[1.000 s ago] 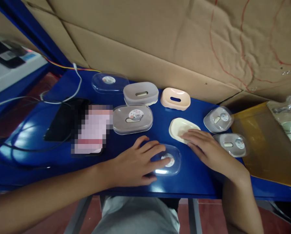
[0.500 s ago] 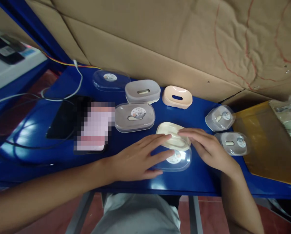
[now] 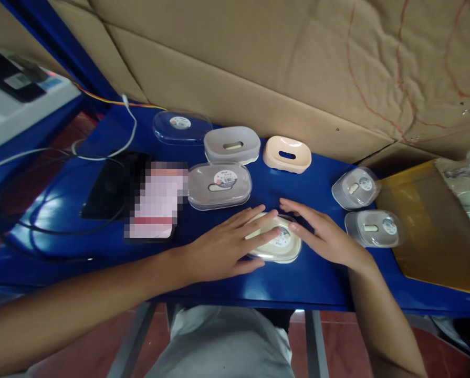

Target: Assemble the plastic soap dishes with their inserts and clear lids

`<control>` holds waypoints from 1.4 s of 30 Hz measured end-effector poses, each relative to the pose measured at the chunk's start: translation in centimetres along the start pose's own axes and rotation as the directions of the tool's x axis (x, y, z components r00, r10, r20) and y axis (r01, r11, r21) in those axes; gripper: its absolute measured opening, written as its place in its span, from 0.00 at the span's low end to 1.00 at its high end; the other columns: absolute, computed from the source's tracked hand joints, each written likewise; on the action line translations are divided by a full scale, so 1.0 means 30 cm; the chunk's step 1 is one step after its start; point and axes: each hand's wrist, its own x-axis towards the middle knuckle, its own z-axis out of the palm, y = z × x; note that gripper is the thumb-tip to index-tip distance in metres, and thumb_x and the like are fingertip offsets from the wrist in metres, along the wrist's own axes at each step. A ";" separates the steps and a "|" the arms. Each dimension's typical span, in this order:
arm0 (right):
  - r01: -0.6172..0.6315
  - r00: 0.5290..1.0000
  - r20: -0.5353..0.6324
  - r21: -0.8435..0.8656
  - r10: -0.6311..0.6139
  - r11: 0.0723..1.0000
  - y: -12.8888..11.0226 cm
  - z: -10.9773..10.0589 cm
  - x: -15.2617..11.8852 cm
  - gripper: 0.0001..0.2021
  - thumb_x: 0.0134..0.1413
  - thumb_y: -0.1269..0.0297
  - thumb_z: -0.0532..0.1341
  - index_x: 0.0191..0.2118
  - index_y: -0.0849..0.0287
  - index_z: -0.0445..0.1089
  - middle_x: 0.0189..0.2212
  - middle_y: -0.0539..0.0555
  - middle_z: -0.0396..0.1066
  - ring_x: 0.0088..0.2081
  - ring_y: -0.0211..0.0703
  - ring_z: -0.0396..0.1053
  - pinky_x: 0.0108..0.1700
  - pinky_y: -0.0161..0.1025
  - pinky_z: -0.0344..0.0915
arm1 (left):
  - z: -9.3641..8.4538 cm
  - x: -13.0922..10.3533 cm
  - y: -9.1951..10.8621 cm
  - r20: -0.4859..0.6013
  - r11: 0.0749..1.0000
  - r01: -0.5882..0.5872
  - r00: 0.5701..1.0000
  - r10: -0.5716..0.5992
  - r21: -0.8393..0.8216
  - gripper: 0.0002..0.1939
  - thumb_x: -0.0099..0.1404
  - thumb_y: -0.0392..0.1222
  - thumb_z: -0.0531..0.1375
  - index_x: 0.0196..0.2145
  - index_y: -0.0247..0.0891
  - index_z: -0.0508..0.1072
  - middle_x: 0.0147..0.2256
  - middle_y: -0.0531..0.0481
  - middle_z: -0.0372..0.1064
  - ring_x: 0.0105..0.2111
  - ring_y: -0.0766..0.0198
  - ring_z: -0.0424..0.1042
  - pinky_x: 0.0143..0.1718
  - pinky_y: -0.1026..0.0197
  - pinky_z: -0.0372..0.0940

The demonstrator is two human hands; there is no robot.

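A cream soap box (image 3: pixel 274 252) with a clear lid and a round label lies near the table's front edge. My left hand (image 3: pixel 235 244) rests over its left part, fingers spread, fingertips on the lid. At the box's right side is my right hand (image 3: pixel 321 233), fingers apart, its thumb tip close to the lid's edge. Behind them sit a lidded grey box (image 3: pixel 235 195), a grey box (image 3: pixel 240 137) without a label and a peach dish (image 3: pixel 278 163) with a slot. A loose clear lid (image 3: pixel 167 131) lies at the back.
A phone (image 3: pixel 156 202) and a dark device (image 3: pixel 101 194) lie left on the blue table (image 3: pixel 215 286), among cables. Two lidded grey boxes (image 3: pixel 353 197) stand at right, beside a cardboard box (image 3: pixel 427 231). Brown cardboard (image 3: pixel 258 63) lines the back.
The cream piece and the clear lid, offset before, now sit together, with the lid over the cream piece. My right hand has moved slightly left, its fingers more apart.
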 end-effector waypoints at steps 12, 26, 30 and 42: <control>-0.002 0.994 0.098 -0.337 0.037 0.941 -0.089 0.061 -0.066 0.46 0.67 0.52 0.69 0.80 0.42 0.42 0.76 0.63 0.54 0.74 0.66 0.58 0.69 0.70 0.67 | 0.015 -0.010 -0.014 -0.042 0.996 0.061 0.997 -0.064 -0.062 0.31 0.77 0.45 0.64 0.72 0.42 0.62 0.76 0.30 0.49 0.77 0.39 0.51 0.72 0.33 0.61; 0.040 0.999 0.043 -0.344 -0.027 0.938 -0.077 0.137 -0.042 0.44 0.74 0.52 0.60 0.82 0.48 0.30 0.80 0.66 0.42 0.79 0.66 0.44 0.73 0.69 0.61 | 0.003 0.002 -0.011 -0.086 0.993 0.113 0.990 -0.115 -0.033 0.34 0.76 0.37 0.63 0.75 0.42 0.57 0.77 0.30 0.46 0.78 0.39 0.47 0.73 0.31 0.59; 0.037 0.995 0.100 -0.256 -0.012 0.966 -0.033 0.040 -0.041 0.43 0.75 0.48 0.58 0.82 0.44 0.30 0.80 0.62 0.42 0.80 0.60 0.44 0.75 0.66 0.57 | -0.002 0.009 0.003 -0.121 0.986 0.166 0.978 -0.167 -0.022 0.33 0.77 0.38 0.62 0.74 0.38 0.57 0.76 0.27 0.44 0.77 0.39 0.49 0.71 0.34 0.62; -0.200 0.972 -0.191 -0.365 0.137 0.909 0.172 -0.102 -0.038 0.35 0.70 0.42 0.61 0.76 0.46 0.54 0.77 0.62 0.51 0.77 0.65 0.52 0.73 0.70 0.58 | -0.006 0.007 0.010 0.006 0.980 0.086 0.996 -0.088 0.178 0.07 0.75 0.39 0.65 0.49 0.37 0.77 0.63 0.35 0.70 0.68 0.40 0.66 0.65 0.39 0.68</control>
